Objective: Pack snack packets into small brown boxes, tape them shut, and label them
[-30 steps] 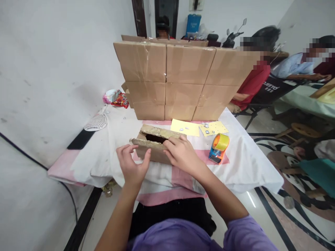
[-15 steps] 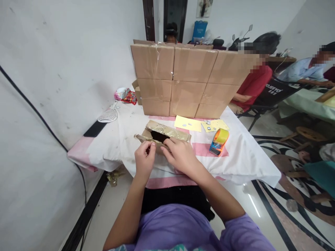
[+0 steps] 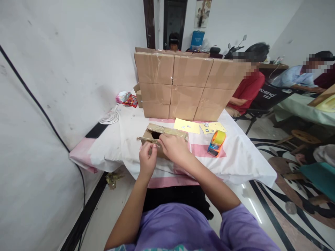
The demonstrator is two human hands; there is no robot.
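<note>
A small cardboard box lies in front of me on the table, its top partly open with a dark gap between the flaps. Brown tape, wrinkled and shiny, runs along the flap edges. My left hand is closed in a pinch on the taped near flap, close to its left end. Over the opening, my right hand has its fingers bent onto the same flap, just right of the left fingertips; its palm hides part of the box. An orange and blue tape dispenser with a yellow roll stands to the right.
Behind the box rises a wall of taped cardboard boxes. Two yellow sheets with small pieces lie before it. At left are a white perforated scoop, a black flat object and a red packet. Other people sit beyond.
My right hand has shifted slightly left along the flap, nearer my left hand. The left fingers now pinch close to the right fingertips. The view has tilted up a little.
</note>
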